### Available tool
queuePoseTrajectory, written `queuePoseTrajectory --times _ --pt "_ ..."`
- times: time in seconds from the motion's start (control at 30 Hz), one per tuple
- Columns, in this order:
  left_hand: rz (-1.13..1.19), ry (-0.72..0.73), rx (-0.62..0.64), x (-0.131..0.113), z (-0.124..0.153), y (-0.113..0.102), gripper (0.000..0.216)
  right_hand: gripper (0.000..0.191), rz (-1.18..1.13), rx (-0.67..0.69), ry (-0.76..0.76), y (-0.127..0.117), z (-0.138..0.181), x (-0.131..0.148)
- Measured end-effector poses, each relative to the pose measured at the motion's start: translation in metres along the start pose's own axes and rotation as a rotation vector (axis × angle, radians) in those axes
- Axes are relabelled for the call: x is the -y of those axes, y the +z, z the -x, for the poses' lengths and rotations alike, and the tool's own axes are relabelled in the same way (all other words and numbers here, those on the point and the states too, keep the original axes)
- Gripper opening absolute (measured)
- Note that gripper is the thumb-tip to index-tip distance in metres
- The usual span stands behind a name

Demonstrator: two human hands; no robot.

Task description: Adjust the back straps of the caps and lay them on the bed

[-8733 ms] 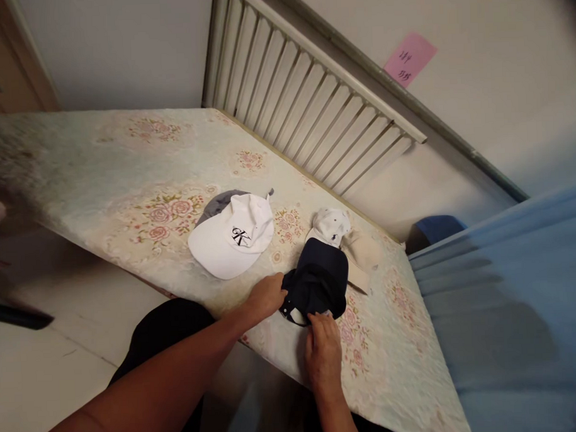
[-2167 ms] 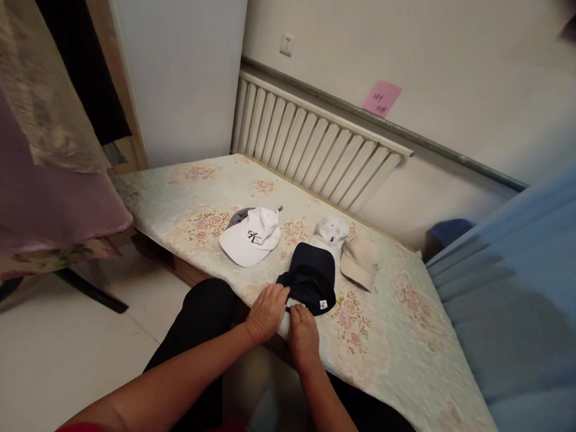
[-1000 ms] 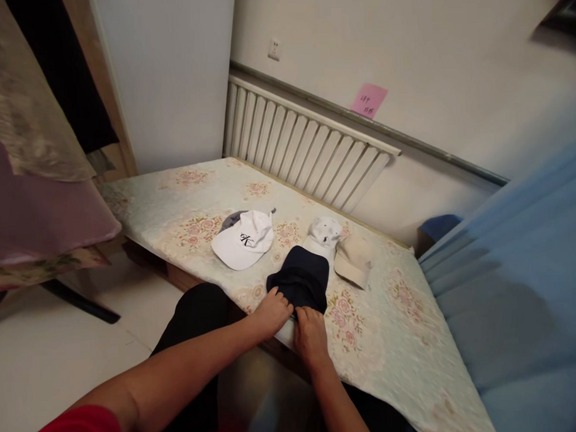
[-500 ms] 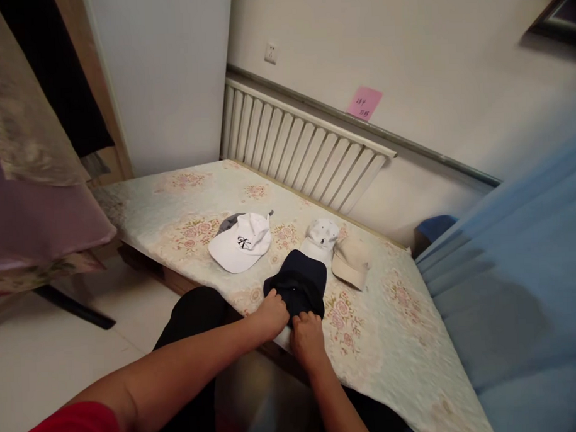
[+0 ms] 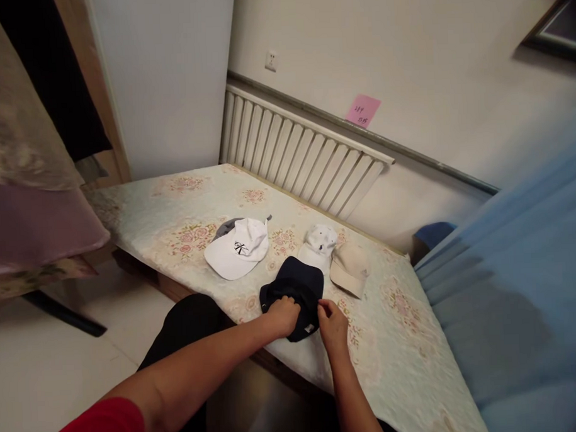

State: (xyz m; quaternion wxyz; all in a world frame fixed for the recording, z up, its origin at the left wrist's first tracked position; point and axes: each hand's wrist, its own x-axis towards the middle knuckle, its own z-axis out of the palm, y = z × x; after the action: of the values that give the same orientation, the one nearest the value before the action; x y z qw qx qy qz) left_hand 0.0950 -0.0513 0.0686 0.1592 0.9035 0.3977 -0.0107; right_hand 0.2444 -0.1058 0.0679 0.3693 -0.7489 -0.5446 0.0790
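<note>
A dark navy baseball cap (image 5: 303,275) lies upside down near the bed's front edge, its brim pointing away from me and its inside facing up. My left hand (image 5: 284,315) reaches into its crown with the fingers curled on the fabric; the fingertips are partly hidden. At the cap's right edge, my right hand (image 5: 333,326) has thumb and fingers pinched together on the rim. A small pale label shows inside, near the front. Just beyond the brim sit a white cap (image 5: 317,248) with a small dark logo and a beige cap (image 5: 350,269).
To the left, a white cap with black lettering (image 5: 238,249) overlaps a grey cap (image 5: 226,227). All lie on a bed with a floral cover (image 5: 397,357). A radiator (image 5: 299,146) lines the wall behind; a blue curtain (image 5: 522,296) hangs on the right.
My right hand has moved from the cap's near edge to its right edge. My left hand has shifted right, deeper into the crown. The view has tilted slightly.
</note>
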Motion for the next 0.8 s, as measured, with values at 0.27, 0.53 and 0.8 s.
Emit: queuePoseTrajectory --times 0.27,0.53,0.8 --pt "-0.038 -0.032 0.087 -0.009 -0.001 0.012 0.059 0.037 0.053 -0.07 0.217 0.009 -0.069 -0.024" --pt "0.026 -0.033 0.11 -0.005 0.002 0.016 0.064 0.017 -0.009 0.014 0.144 0.03 -0.111 0.004" --pt "0.895 -0.19 -0.05 0.018 -0.008 -0.01 0.036 0.021 -0.117 -0.172 -0.088 -0.029 -0.027 0.065"
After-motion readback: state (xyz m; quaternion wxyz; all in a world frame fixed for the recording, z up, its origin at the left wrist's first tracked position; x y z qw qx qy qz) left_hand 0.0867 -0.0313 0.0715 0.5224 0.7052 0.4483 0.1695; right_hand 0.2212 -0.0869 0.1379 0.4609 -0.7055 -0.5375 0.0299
